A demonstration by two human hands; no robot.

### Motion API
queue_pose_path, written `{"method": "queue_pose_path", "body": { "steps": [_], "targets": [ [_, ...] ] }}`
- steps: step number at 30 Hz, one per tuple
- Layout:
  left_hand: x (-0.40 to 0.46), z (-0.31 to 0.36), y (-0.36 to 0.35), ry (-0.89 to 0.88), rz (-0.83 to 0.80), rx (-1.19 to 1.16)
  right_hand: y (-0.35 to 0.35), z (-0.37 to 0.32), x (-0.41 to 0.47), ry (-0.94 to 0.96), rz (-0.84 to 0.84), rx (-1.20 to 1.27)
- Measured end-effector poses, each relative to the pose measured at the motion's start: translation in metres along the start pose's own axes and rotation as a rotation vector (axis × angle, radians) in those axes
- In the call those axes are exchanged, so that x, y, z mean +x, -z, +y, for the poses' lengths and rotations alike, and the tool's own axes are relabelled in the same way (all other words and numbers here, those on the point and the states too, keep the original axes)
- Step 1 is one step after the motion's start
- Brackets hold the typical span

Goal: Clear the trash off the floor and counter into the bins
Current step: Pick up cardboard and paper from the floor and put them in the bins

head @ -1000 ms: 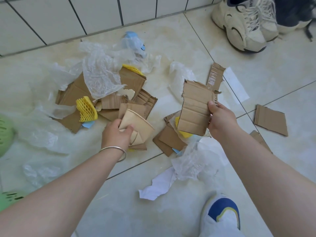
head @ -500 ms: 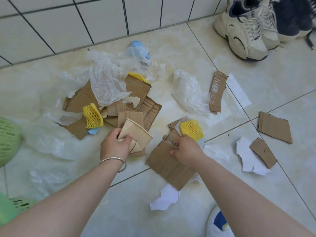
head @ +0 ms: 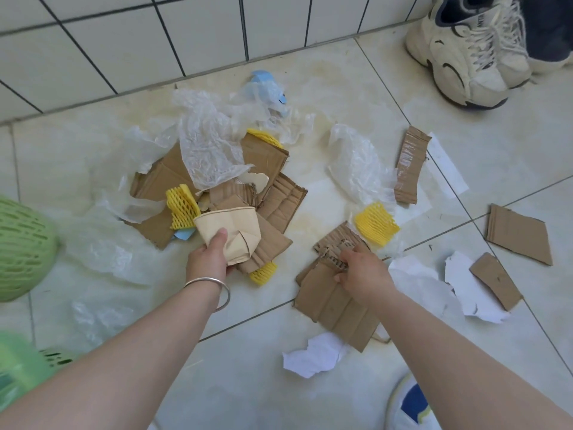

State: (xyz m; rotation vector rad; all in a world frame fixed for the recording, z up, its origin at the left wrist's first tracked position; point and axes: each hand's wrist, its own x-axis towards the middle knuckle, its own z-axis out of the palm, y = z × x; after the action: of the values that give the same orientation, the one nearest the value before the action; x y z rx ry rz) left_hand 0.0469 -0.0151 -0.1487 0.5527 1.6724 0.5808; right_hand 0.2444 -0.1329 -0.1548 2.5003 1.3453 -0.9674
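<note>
Trash lies scattered over the pale tiled floor point(head: 341, 88) in the head view, both bare arms reaching down into it. The left hand point(head: 208, 259), a silver bangle point(head: 214, 287) on its wrist, grips a crumpled beige paper cup point(head: 231, 229) together with a piece of cardboard point(head: 271, 243), thumb pressed across the cup's side. Just right of that hand a bit of yellow foam netting point(head: 263, 273) pokes out from under the cardboard. Beyond the left hand sits a heap of cardboard pieces point(head: 173, 178) topped by clear plastic film point(head: 210, 144), with another yellow net point(head: 181, 206) at its near edge.

The right hand point(head: 364, 276) is curled onto a stack of torn corrugated cardboard point(head: 335, 302) lying flat on the floor, fingers pinching its ragged upper edge. Just beyond that hand rests a third yellow net point(head: 376, 223), and farther on a clear plastic bag point(head: 356, 162) beside a taped cardboard strip point(head: 409, 164). To the right of the right hand lie torn white paper point(head: 474, 296) and two brown cardboard pieces point(head: 519, 232). Another white scrap point(head: 313, 356) lies nearer the person than the stack. Green plastic baskets point(head: 21, 249) sit left of the left hand; white sneakers point(head: 465, 54) stand far beyond the right hand by the tiled wall point(head: 124, 41).
</note>
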Motion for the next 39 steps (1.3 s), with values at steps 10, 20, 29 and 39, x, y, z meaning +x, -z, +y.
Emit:
{"method": "queue_pose_path", "body": {
  "steps": [10,20,29,39],
  "targets": [
    [-0.004,0.009,0.006,0.040,-0.092,-0.224,0.047,-0.005,0.007,-0.004,0.052,0.531],
    [-0.025,0.041,0.046,-0.289,-0.167,0.099,0.086,-0.064,0.000,0.022,-0.060,1.374],
    [-0.077,0.098,0.137,-0.581,-0.094,0.250,0.100,-0.203,-0.055,0.300,-0.035,1.078],
    [-0.156,0.100,0.305,-0.624,0.282,0.117,0.092,-0.348,-0.191,0.706,-0.005,0.746]
  ]
}}
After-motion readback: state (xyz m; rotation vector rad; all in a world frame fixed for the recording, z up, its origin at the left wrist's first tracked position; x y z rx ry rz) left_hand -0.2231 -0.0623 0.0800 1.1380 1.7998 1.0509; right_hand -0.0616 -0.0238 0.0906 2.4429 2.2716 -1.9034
